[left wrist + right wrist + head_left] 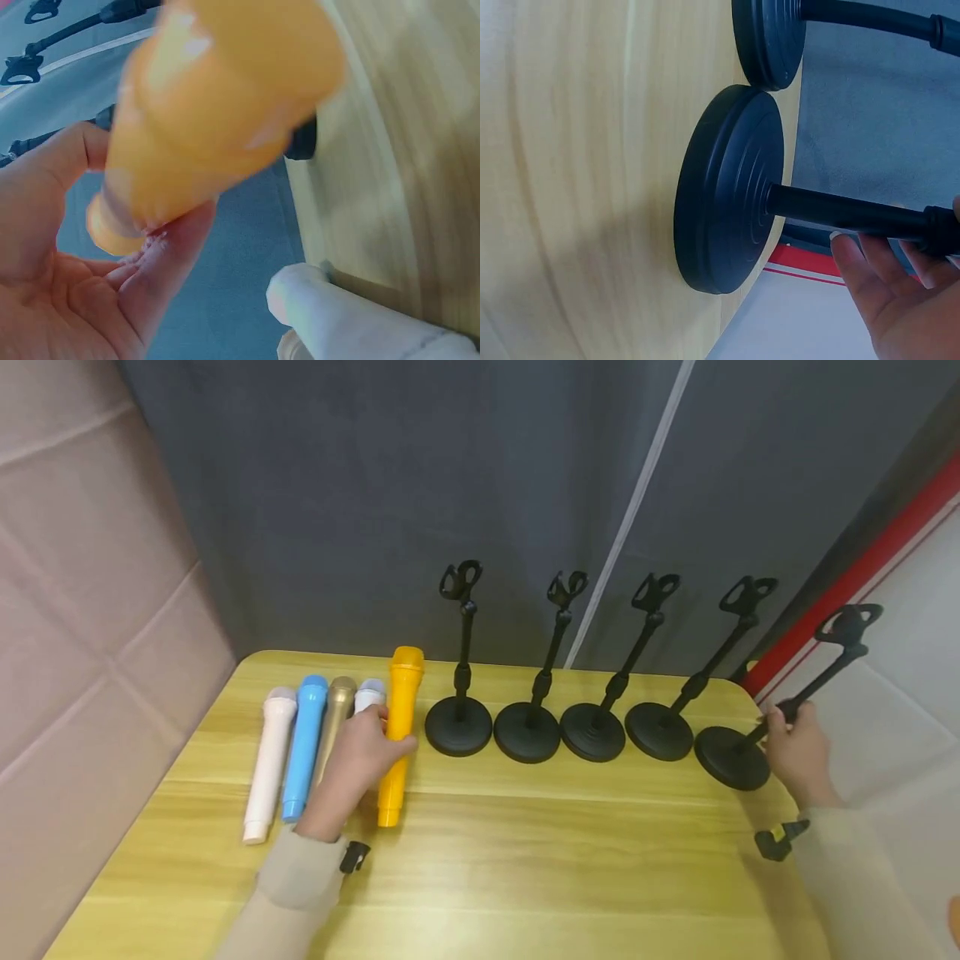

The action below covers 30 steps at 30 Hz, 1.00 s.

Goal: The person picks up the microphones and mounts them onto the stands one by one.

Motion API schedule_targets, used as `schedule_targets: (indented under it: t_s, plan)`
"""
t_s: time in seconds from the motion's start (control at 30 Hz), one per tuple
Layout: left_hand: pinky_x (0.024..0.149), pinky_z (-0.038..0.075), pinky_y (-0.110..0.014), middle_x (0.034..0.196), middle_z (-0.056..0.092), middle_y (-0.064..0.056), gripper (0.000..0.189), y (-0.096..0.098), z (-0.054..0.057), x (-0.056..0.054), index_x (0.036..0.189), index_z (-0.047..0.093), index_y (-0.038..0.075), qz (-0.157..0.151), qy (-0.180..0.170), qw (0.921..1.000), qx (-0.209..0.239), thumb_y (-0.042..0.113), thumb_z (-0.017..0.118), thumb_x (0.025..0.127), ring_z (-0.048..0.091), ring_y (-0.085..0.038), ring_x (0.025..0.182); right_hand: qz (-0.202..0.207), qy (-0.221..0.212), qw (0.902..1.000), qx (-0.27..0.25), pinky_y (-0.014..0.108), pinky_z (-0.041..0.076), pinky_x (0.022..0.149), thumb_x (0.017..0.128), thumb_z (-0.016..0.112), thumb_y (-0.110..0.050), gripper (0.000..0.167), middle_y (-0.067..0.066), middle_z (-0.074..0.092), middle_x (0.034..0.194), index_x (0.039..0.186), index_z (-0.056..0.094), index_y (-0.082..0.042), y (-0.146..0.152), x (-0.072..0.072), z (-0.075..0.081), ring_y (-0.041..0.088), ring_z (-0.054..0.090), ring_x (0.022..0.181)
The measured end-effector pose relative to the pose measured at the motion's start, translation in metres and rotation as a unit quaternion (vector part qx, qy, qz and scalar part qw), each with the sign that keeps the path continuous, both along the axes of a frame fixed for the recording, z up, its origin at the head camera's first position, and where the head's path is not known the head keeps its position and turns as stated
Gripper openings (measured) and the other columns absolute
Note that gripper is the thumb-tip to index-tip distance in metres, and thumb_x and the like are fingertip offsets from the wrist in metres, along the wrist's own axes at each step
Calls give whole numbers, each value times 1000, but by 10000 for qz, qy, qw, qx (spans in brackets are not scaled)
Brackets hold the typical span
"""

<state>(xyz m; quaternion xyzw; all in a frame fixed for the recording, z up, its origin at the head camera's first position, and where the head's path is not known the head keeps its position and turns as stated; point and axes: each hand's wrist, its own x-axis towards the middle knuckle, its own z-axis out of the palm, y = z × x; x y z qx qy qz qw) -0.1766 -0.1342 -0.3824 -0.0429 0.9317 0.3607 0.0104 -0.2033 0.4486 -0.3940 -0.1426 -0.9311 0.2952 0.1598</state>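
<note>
On the table's [525, 877] left lie a pale pink microphone [270, 764], a blue one [305, 747], a gold one [339, 710] and a white one [370, 693]; the left hand [363, 752] pinches the yellow microphone [402, 710] just right of them — too loose, and it might slip and roll. Right of that, four black stands [592, 732]; the right hand [802, 756] grasps the rightmost stand [733, 760] — a sideways tug could knock its neighbour [660, 732]. Five microphones, five stands.

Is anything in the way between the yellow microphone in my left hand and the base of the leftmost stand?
Nothing visible besides part of your left hand. Otherwise only bare tabletop shows between the yellow microphone and the base of the leftmost stand.
</note>
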Motion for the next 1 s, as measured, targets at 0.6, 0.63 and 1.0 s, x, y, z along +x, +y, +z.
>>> schedule_targets:
  t_s: [0.6, 0.63, 1.0]
  plan:
    - [80, 60, -39, 111, 70, -13, 47, 19, 1, -5, 121, 58, 4, -550, 236, 9966, 565, 31, 74, 87, 67, -25, 89, -69, 140, 9999, 60, 16, 40, 62, 109, 33, -35, 41, 30, 66, 118, 126, 42, 1, -19, 30, -9, -25, 38, 66]
    - [79, 60, -38, 111, 70, -13, 47, 20, 2, -5, 121, 58, 4, -563, 240, 9964, 585, 32, 74, 87, 67, -25, 89, -90, 140, 9998, 59, 17, 40, 63, 109, 33, -35, 41, 30, 66, 117, 125, 42, 1, -21, 32, -9, -26, 38, 66]
    - [79, 59, -37, 106, 70, -10, 43, 28, 4, -3, 115, 61, 9, -687, 432, 9936, 780, 38, 75, 88, 67, -24, 89, -200, 412, 9987, 205, 9, 37, 62, 108, 39, -31, 34, 26, 71, 104, 120, 46, 0, -43, 56, -10, -32, 39, 62]
